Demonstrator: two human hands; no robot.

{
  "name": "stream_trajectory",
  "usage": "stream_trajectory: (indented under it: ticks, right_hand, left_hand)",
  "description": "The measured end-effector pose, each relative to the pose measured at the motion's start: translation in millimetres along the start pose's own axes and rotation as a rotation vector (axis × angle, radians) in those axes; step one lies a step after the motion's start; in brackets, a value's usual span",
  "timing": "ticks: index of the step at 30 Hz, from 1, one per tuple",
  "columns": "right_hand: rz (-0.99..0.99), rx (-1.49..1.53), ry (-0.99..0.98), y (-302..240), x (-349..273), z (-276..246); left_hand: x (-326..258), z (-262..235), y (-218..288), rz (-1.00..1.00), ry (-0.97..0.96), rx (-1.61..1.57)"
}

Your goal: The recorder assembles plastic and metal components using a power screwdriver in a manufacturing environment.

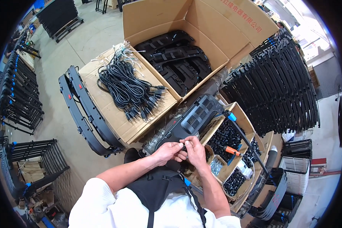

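My left hand (168,152) and my right hand (195,152) meet in front of my body, thumbs and fingers pinched together. Whatever lies between the fingertips is too small to make out. Just beyond them is a long black plastic housing (197,117) with slotted vents, slanting away to the upper right. Beside my right hand stands a divided cardboard tray (237,114). It holds small black parts (220,141), silver screws (216,166) and an orange-handled power screwdriver (232,151).
Bundled black cables (123,85) lie on a cardboard surface at the left, beside curved black frames (81,108). An open carton (155,19) behind holds black plastic covers (178,57). Stacked black frames (273,87) rise at the right. A black bar (250,146) crosses the tray.
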State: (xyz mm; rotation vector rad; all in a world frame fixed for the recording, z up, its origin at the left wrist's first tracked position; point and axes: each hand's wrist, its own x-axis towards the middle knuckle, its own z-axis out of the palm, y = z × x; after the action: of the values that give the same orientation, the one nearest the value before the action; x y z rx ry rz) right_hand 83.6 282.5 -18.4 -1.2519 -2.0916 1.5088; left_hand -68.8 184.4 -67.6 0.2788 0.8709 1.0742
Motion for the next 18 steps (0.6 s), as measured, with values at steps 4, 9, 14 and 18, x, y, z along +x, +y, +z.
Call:
stream_trajectory:
  ticks: [4, 9, 14, 18]
  right_hand:
    - [-0.561, -0.515, 0.058, -13, -3, -16]
    - [-0.539, -0.555, 0.02, -19, 3, -28]
    - [-0.517, -0.512, 0.185, -3, 59, -50]
    - [-0.507, -0.616, 0.351, 8, 126, -69]
  left_hand:
    - [8, -2, -6, 0.021, -0.033, -0.095]
    - [16, 8, 5, -0.008, 0.012, -0.04]
    - [18, 15, 17, -0.03, 0.025, -0.046]
    - [8, 11, 5, -0.064, -0.025, 0.011]
